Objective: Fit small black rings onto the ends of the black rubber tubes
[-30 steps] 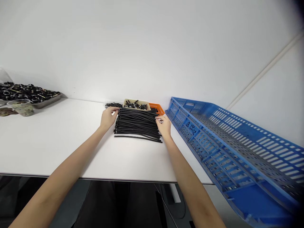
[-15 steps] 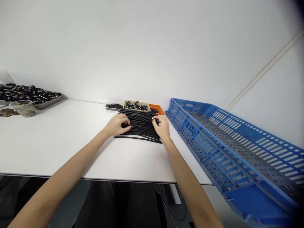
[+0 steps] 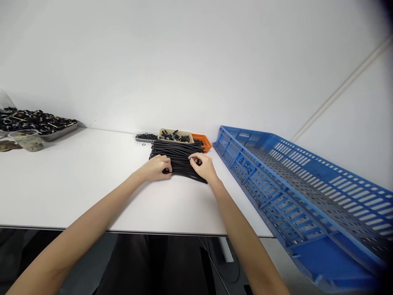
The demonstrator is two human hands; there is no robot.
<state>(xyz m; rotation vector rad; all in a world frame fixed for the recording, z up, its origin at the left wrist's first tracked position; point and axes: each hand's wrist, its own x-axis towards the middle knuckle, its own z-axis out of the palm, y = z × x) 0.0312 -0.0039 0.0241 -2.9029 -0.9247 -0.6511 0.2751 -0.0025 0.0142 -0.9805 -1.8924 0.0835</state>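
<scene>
Place: looks like a workshop, of the kind handling small parts in bulk.
Table (image 3: pixel 76 176): white, plain, set against a pale wall (image 3: pixel 153 61), as in a simple workstation.
Black rods (image 3: pixel 179 150): laid side by side in a thick row, many of one kind, suggesting batch work.
Metal tray (image 3: pixel 63 134): heaped with black ring-like parts (image 3: pixel 33 121), in workshop quantity.
Plastic cup (image 3: pixel 36 148): clear, holding small pieces (image 3: pixel 30 141) too small to identify.
Cream tray (image 3: pixel 184 132): filled with dark fittings (image 3: pixel 172 136), just behind the rods.
Orange basket (image 3: pixel 208 144): slotted, beside the cream tray.
Blue crate (image 3: pixel 325 258): large, slatted, industrial in type, hand-marked with dark lettering (image 3: pixel 245 165).
</scene>
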